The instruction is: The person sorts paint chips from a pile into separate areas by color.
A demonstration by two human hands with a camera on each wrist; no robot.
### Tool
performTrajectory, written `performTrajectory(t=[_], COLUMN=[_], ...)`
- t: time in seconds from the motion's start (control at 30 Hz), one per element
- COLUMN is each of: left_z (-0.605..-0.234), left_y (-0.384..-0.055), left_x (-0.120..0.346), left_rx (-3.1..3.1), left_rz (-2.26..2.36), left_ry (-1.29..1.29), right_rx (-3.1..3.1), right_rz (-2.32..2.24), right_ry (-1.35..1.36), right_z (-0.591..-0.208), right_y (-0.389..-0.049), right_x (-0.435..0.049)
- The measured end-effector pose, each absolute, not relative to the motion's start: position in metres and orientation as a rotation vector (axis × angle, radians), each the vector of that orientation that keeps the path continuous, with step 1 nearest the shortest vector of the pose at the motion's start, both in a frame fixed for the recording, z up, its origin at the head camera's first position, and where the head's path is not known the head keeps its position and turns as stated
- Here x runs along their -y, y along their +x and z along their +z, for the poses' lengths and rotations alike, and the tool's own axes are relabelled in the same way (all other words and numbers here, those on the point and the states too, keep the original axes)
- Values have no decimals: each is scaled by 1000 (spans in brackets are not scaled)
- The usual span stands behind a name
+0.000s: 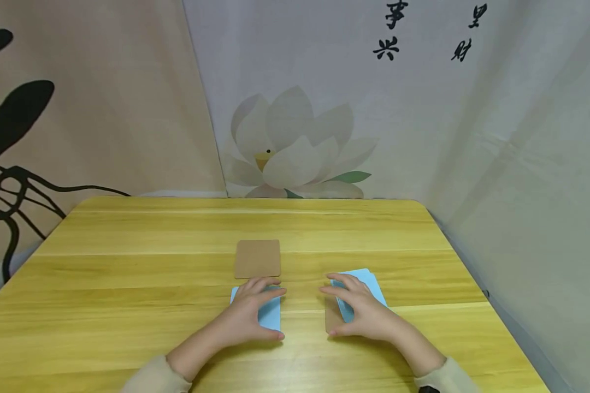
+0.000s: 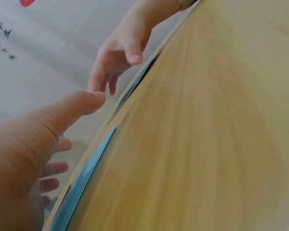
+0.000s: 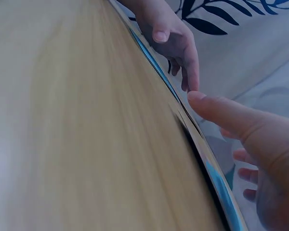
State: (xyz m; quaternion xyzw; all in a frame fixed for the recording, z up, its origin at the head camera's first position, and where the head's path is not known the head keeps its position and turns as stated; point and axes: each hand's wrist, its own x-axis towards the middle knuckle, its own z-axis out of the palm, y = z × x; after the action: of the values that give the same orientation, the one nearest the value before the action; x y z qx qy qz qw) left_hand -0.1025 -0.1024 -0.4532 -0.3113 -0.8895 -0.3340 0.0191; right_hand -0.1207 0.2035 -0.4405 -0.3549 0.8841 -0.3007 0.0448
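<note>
The left hand is held over a blue card, its thumb and fingers parted widely, nothing gripped; the card's right part is seen in the gap between them. The right hand is held likewise — fingers loosely bent, nothing gripped — over blue cards, laid askew on a brown card whose left part is exposed between thumb and fingers. Whether any card is touched cannot be told. Beyond the left fingers, a second brown card is laid flat on the wooden table.
</note>
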Motion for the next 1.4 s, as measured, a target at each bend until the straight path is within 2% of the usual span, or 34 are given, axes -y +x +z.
performTrajectory(t=[0.27,0.57,1.4], left_z=[-450,-449,-450], left_y=[-104,-107,-119], left_x=[68,35,-34], left_rx=[2792,2810,2883], left_rz=[-1016,-944,-836], left_ry=[-990,-984,-807], right_rx=[-2714,-2740,-2714], right_rz=[-936,-961,-920], right_ry=[-977,-1009,-946], right_z=[-438,-441,-452], right_y=[-125,-133,-148], right_x=[-229,-248,-293])
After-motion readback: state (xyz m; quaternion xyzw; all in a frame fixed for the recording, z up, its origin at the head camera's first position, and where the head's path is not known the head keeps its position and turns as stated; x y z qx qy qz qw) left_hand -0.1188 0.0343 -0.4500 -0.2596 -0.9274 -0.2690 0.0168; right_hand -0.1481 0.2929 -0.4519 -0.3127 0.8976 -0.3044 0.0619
